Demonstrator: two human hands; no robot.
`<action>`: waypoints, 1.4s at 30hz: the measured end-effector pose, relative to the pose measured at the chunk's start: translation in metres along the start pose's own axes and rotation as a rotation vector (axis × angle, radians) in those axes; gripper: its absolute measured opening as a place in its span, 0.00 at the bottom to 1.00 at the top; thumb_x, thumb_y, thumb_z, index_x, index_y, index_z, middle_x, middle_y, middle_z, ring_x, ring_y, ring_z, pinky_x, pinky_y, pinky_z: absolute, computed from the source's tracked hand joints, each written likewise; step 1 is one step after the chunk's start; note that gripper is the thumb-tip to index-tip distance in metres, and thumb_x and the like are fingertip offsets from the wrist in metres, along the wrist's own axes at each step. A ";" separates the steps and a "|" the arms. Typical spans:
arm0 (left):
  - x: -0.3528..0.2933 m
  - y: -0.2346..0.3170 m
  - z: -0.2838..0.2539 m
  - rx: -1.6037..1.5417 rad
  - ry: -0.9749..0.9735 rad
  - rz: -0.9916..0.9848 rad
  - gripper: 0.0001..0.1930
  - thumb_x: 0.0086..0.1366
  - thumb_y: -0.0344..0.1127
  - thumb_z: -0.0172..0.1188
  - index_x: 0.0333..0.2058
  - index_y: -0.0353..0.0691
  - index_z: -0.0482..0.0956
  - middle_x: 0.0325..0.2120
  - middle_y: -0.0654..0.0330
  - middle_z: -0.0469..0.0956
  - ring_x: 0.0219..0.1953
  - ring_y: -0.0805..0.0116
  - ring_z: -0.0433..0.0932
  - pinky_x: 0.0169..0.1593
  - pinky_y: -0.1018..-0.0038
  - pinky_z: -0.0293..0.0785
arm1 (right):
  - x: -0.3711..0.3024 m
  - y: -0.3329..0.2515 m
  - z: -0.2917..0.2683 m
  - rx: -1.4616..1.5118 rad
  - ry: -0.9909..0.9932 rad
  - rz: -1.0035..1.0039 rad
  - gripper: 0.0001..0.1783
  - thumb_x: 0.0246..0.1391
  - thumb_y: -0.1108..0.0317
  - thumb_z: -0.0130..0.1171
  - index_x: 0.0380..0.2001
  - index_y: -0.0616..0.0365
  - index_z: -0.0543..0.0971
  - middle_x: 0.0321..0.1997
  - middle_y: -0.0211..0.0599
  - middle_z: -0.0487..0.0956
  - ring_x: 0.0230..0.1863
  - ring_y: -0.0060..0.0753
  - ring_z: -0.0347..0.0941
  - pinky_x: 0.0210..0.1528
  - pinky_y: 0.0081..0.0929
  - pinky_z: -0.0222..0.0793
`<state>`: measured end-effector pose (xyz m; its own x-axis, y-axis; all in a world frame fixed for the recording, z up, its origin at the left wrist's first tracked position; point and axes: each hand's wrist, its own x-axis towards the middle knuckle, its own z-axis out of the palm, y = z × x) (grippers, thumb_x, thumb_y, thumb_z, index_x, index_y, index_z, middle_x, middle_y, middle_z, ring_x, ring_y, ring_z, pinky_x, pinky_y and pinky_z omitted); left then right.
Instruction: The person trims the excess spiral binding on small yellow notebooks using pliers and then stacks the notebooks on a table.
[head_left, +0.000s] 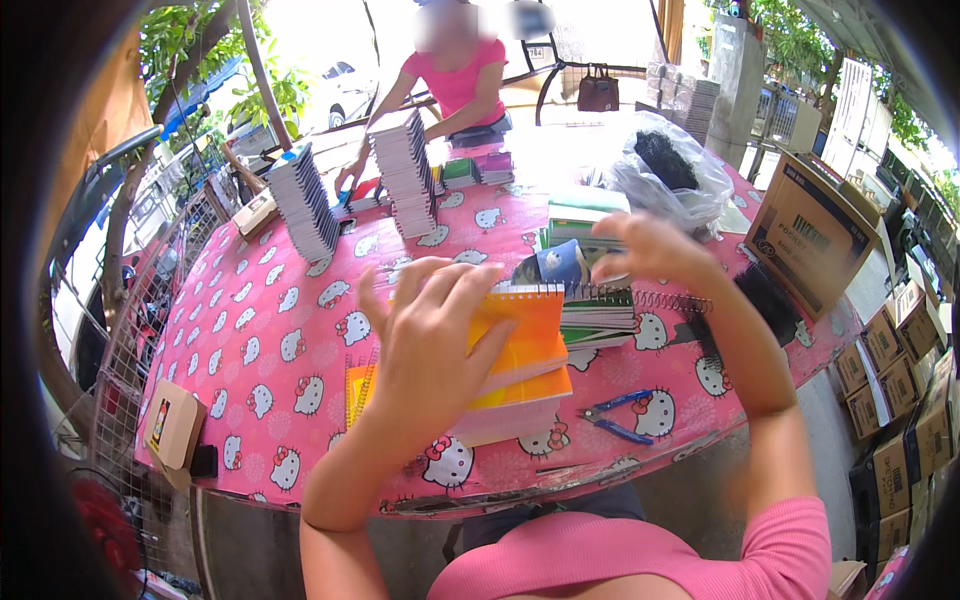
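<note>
My left hand (430, 340) lies over a stack of orange and yellow notebooks (535, 325), its fingers spread and its thumb along the top cover. A row of punched holes runs along the notebook's far edge, and a yellow spiral-bound edge shows left of my wrist. My right hand (655, 250) hovers beside a pile of green-edged notebooks (597, 320), fingers bent and apart, with nothing visible between them. Under that forearm a dark spiral coil (675, 301) sticks out to the right. Blue-handled pliers (622, 416) rest on the pink tablecloth (690, 430), jaws parted.
Two tall notebook stacks (402, 175) stand at the far side, where a person in pink (460, 85) reaches over small coloured piles. A plastic bag (690, 190) holds black coils. Cardboard boxes (815, 235) stand right; a small beige box (174, 425) sits at the left edge.
</note>
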<state>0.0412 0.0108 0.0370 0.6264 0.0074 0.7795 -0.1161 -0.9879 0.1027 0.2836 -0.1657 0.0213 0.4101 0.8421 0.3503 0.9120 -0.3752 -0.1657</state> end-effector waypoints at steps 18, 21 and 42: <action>0.003 -0.011 0.007 -0.309 -0.044 -0.251 0.14 0.48 0.36 0.73 0.33 0.38 0.82 0.25 0.61 0.81 0.30 0.71 0.79 0.38 0.74 0.75 | 0.024 -0.001 -0.012 0.621 -0.078 -0.099 0.29 0.34 0.74 0.66 0.46 0.63 0.76 0.41 0.44 0.81 0.41 0.34 0.78 0.43 0.29 0.74; 0.007 -0.013 0.003 -0.390 -0.067 -0.365 0.19 0.48 0.37 0.73 0.39 0.39 0.80 0.30 0.59 0.81 0.33 0.70 0.79 0.40 0.73 0.75 | 0.014 -0.026 -0.010 0.955 0.084 -0.240 0.25 0.32 0.76 0.61 0.42 0.63 0.79 0.35 0.39 0.82 0.35 0.31 0.78 0.40 0.29 0.73; -0.052 -0.037 0.018 -1.292 0.361 -0.730 0.16 0.56 0.16 0.63 0.45 0.29 0.79 0.35 0.57 0.81 0.34 0.73 0.79 0.40 0.80 0.78 | 0.048 -0.041 0.014 0.670 -0.064 -0.037 0.31 0.36 0.70 0.66 0.50 0.63 0.75 0.41 0.43 0.81 0.40 0.29 0.77 0.44 0.29 0.73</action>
<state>0.0266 0.0443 -0.0187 0.6499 0.6428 0.4056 -0.5663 0.0537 0.8224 0.2659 -0.1045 0.0326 0.3584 0.8788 0.3150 0.7153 -0.0416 -0.6976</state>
